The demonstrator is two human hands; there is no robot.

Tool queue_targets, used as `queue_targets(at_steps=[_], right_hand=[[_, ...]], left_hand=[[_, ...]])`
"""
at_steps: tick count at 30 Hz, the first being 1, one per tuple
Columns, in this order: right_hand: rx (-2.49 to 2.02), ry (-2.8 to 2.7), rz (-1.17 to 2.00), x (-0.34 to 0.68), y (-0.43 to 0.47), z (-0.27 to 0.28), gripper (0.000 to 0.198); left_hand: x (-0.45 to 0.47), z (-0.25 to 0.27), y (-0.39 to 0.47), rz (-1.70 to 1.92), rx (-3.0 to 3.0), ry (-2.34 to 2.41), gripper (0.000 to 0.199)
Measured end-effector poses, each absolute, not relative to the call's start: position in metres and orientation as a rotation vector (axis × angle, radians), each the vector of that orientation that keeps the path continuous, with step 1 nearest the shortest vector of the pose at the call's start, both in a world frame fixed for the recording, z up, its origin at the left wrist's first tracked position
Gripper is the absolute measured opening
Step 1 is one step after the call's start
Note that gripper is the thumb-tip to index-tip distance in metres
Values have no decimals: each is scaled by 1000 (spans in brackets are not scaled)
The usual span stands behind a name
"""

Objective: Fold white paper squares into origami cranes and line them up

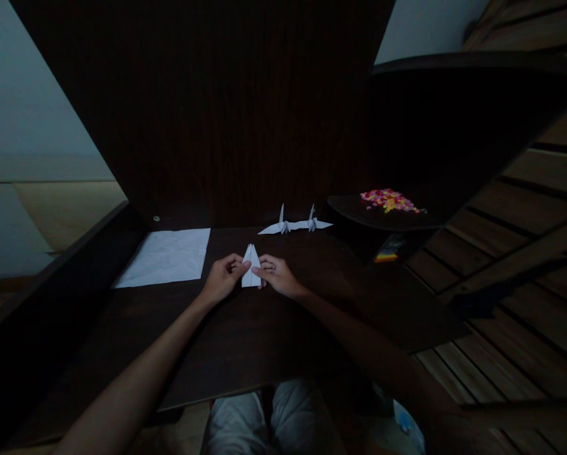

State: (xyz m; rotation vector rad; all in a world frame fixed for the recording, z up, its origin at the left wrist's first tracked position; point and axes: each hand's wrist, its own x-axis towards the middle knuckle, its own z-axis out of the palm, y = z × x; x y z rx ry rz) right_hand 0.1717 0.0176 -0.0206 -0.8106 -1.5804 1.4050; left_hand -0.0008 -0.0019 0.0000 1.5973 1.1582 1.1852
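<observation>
A small folded piece of white paper (251,275) is held upright between my two hands, its narrow split points facing away from me. My left hand (225,275) pinches its left edge, thumb on the front face. From the other side my right hand (277,274) grips it the same way, with some fingers hidden behind the paper. Beyond them, two folded paper cranes (283,226) stand side by side near the back panel. To the left lies a creased white sheet of paper (169,258), flat on the desk.
The dark wooden desk (245,341) has a raised side board (50,278) on the left and a tall back panel (226,114). At the right, a curved shelf (354,212) bears a heap of small pink and yellow pieces (388,200). Slatted wood (515,265) stands farther right.
</observation>
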Motion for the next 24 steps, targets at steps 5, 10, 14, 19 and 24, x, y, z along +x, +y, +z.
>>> queue_targets(at_steps=[5,10,14,19,24], right_hand=[[-820,-1595,1378,174,19,-18,34],[-825,-1601,1411,174,18,-17,32],[-823,-1559,1395,170,16,-19,32],[-820,-1536,1404,169,16,-21,32],[-809,-1542,1398,171,18,-22,31]], left_hand=[[2,4,-5,1170,1597,1139,31],[2,1,-4,1185,1578,1123,31],[1,3,-4,1141,1648,1119,32],[-1,6,-3,1105,1665,1102,31],[-1,4,-3,1055,1678,1055,31]])
